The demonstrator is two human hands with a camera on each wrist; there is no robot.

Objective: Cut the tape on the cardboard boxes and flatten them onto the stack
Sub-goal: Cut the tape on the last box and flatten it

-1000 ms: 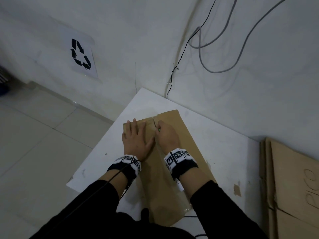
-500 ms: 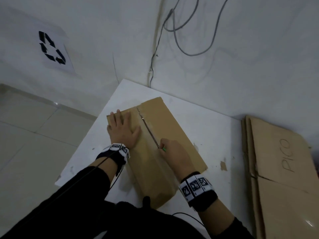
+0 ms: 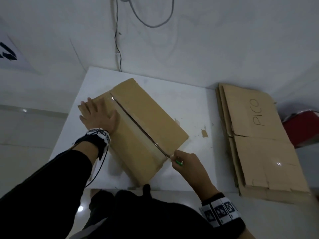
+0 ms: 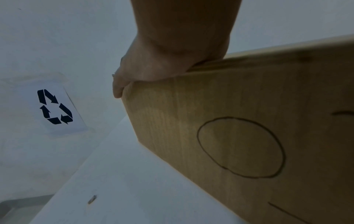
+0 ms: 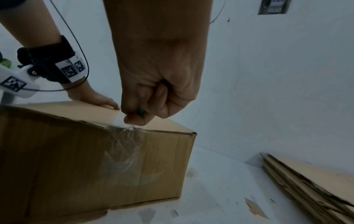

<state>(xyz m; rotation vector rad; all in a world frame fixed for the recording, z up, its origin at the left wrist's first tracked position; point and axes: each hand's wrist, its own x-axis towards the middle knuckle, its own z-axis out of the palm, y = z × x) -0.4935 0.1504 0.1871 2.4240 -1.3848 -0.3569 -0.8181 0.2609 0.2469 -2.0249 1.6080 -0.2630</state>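
Resting flat with fingers straight, the left hand (image 3: 98, 116) presses on the left top flap of the cardboard box (image 3: 151, 121), which sits on the white table (image 3: 189, 104) with its long seam running from far left to near right. The seam shows as a dark slit along the clear tape (image 5: 124, 151), which also wraps down the near end wall. The right hand (image 3: 187, 163) is at the near end of the seam, fingers curled around a small green-handled cutter (image 3: 178, 163) whose tip meets the box edge. A stack of flattened boxes (image 3: 262, 144) lies to the right, apart from the box, marked "PICO". Cardboard scraps (image 3: 204, 133) lie between them. Cables (image 3: 151, 18) hang on the far wall; a recycling sign (image 4: 55, 106) is at left.
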